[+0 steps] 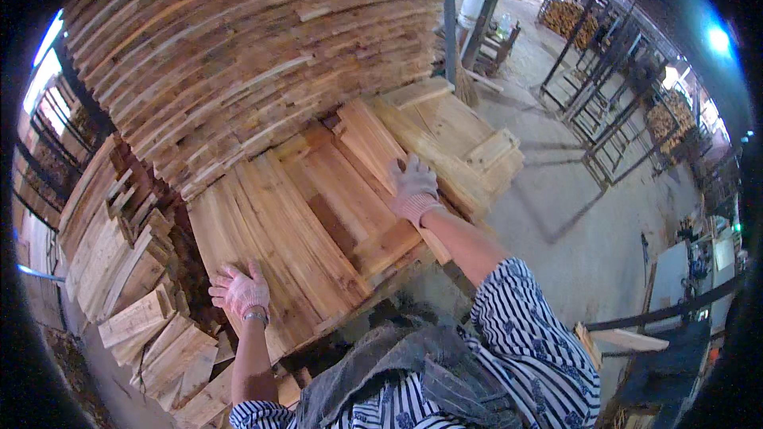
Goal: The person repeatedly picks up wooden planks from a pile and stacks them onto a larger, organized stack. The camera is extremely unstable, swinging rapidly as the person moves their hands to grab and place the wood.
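Observation:
Both my hands wear pale work gloves. My left hand lies with fingers spread on the left edge of a row of light wooden boards, set side by side. My right hand is farther forward and to the right, its fingers apart, resting on a narrow wooden plank. That plank runs lengthwise along the right side of the row. Between the two hands, a lower, reddish-brown layer of wood shows. Right of the plank is a pile of wider boards, with a short piece lying across it.
A tall stack of planks rises behind the boards. Loose, uneven boards are heaped at the left. Concrete floor extends to the right, with metal frame racks on it. A post stands beyond the stack's right end.

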Available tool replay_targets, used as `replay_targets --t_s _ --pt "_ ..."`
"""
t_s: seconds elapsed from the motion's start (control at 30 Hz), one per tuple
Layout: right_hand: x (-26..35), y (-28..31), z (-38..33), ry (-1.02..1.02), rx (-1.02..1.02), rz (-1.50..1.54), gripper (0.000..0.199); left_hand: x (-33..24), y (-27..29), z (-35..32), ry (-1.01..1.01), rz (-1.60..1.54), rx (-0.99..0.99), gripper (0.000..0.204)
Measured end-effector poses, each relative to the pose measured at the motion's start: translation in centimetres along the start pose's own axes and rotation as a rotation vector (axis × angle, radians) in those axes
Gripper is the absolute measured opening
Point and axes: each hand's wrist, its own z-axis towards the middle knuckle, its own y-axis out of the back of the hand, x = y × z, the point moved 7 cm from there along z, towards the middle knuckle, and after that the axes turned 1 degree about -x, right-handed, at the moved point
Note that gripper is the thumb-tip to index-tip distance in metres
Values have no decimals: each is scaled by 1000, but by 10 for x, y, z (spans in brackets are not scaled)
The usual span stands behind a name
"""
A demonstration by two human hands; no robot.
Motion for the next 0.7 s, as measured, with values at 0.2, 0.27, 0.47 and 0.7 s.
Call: replay_targets --t_s 0.2,0.27,0.47,0.7 --pt "50 19 -8 96 157 139 81 -3 3 -2 39 32 64 83" --pt "88 10 -14 159 107 118 77 -3 3 -2 63 15 74 84" --pt "137 -35 -23 237 132 292 73 -5 4 -2 29 20 26 83" --pt "57 -25 11 177 -33 -2 55 -4 3 -2 30 34 -11 83"
